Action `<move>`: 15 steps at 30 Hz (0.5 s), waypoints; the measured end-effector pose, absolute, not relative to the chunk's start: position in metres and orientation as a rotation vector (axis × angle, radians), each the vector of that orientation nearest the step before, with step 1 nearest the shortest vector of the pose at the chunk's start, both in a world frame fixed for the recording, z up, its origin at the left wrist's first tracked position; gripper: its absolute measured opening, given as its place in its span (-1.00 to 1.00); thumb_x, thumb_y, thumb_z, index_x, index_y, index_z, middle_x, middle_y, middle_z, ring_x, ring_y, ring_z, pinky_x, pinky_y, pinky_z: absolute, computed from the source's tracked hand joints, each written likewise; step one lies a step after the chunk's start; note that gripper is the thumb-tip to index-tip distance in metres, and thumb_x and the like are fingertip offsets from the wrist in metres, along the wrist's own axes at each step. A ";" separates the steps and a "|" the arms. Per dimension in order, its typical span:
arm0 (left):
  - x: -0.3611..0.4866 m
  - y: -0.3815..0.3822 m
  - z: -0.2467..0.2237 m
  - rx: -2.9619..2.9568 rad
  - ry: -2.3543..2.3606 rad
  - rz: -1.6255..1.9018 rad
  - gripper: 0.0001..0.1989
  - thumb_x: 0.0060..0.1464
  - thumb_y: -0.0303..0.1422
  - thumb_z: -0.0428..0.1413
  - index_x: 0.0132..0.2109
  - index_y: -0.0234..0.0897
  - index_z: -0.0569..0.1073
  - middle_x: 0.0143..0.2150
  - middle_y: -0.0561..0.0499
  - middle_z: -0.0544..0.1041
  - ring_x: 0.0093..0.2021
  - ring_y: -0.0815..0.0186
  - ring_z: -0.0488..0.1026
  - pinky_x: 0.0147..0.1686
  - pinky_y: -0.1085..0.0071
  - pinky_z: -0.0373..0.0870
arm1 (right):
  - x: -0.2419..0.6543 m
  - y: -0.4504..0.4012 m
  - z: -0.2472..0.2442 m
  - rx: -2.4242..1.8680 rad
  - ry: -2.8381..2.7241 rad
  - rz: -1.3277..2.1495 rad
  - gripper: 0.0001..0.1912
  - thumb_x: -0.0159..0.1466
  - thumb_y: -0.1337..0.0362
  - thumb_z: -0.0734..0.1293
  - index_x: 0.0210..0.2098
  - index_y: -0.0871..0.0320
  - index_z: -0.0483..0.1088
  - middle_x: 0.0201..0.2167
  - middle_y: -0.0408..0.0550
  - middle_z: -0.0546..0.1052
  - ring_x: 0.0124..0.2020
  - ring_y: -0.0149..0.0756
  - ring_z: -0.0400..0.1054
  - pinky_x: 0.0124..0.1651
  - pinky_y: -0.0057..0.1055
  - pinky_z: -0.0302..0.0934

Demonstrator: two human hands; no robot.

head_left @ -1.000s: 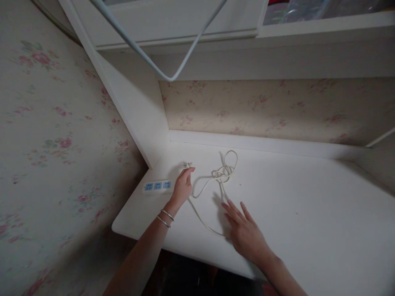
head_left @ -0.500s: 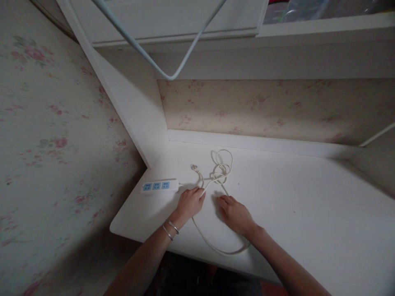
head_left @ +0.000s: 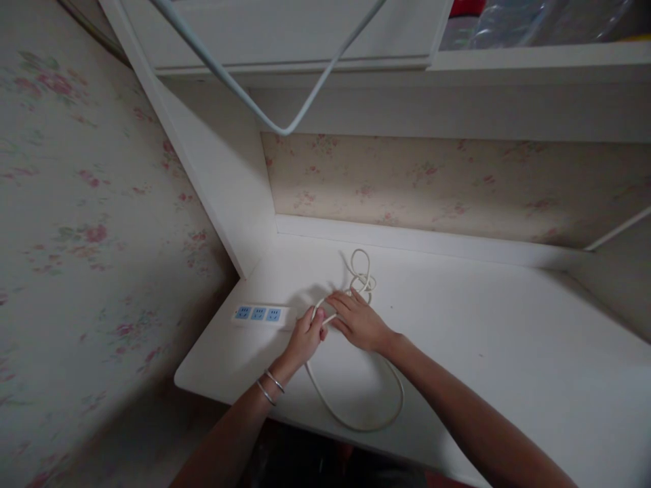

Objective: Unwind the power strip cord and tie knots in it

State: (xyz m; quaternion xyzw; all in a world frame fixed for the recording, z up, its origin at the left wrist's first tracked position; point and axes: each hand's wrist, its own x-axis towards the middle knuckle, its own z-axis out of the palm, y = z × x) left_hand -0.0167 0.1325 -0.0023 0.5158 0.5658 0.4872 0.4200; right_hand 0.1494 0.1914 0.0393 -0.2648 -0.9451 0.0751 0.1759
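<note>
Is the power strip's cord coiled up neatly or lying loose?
Loose: the cord sprawls in one wide loop, tangled beyond both hands.

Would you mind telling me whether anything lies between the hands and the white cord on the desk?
Nothing visible does: the left hand and right hand are both already on the cord.

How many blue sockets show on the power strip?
3, in a row along the power strip at the desk's left edge, just left of the left hand; none looks hidden.
</note>
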 end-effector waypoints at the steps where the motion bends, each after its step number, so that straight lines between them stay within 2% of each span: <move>1: -0.017 0.132 -0.003 1.261 1.404 1.234 -0.53 0.18 0.07 -0.14 -0.30 -0.26 0.33 -0.63 0.16 0.25 -0.61 0.44 0.19 -0.56 0.51 0.14 | 0.150 0.193 0.041 -0.712 -2.686 0.220 -0.62 0.37 0.23 0.13 0.15 0.15 0.24 0.16 0.12 0.31 0.24 -0.18 0.10 0.28 0.01 -0.09; 4: -0.018 0.131 -0.003 1.241 1.350 1.254 -0.54 0.19 0.06 -0.15 -0.25 -0.26 0.32 -0.61 0.17 0.24 -0.60 0.44 0.19 -0.56 0.52 0.12 | 0.154 0.194 0.043 -0.650 -2.686 0.217 -0.73 0.38 0.19 0.14 -0.09 0.16 0.39 0.20 0.13 0.25 0.22 -0.18 0.12 0.24 -0.05 0.01; 7: -0.020 0.131 0.000 1.257 1.319 1.250 -0.57 0.21 0.02 -0.15 -0.24 -0.26 0.33 -0.59 0.17 0.22 -0.58 0.44 0.18 -0.55 0.52 0.11 | 0.158 0.187 0.052 -0.635 -2.637 0.275 -0.72 0.35 0.13 0.18 -0.27 0.19 0.39 0.16 0.15 0.27 0.18 -0.16 0.16 0.21 -0.09 0.05; 9: -0.022 0.132 0.002 1.287 1.318 1.246 -0.57 0.21 0.00 -0.13 -0.25 -0.28 0.35 -0.58 0.16 0.22 -0.55 0.43 0.19 -0.51 0.51 0.13 | 0.164 0.180 0.064 -0.652 -2.573 0.406 -0.71 0.35 0.11 0.18 -0.33 0.18 0.36 0.00 0.11 0.37 0.05 -0.22 0.26 0.10 -0.22 0.17; 11: -0.026 0.133 0.004 1.326 1.318 1.257 -0.58 0.20 -0.01 -0.11 -0.26 -0.29 0.38 -0.54 0.12 0.25 -0.50 0.41 0.21 -0.46 0.49 0.17 | 0.175 0.175 0.080 -0.738 -2.482 0.560 -0.67 0.36 0.08 0.16 -0.41 0.17 0.31 -0.26 0.00 0.41 -0.18 -0.31 0.33 -0.09 -0.36 0.26; 13: -0.030 0.135 0.005 1.356 1.318 1.258 -0.56 0.21 -0.02 -0.13 -0.28 -0.30 0.40 -0.51 0.10 0.28 -0.47 0.39 0.22 -0.42 0.48 0.18 | 0.191 0.174 0.097 -0.934 -2.335 0.696 -0.60 0.35 0.02 0.14 -0.49 0.15 0.23 -0.47 -0.13 0.33 -0.39 -0.39 0.29 -0.29 -0.45 0.24; 15: -0.035 0.138 0.005 1.363 1.321 1.248 -0.53 0.22 -0.03 -0.17 -0.29 -0.31 0.42 -0.50 0.07 0.30 -0.47 0.38 0.22 -0.42 0.47 0.19 | 0.214 0.178 0.111 -1.194 -2.097 0.837 -0.56 0.33 -0.04 0.13 -0.53 0.14 0.17 -0.58 -0.22 0.23 -0.54 -0.44 0.20 -0.47 -0.50 0.16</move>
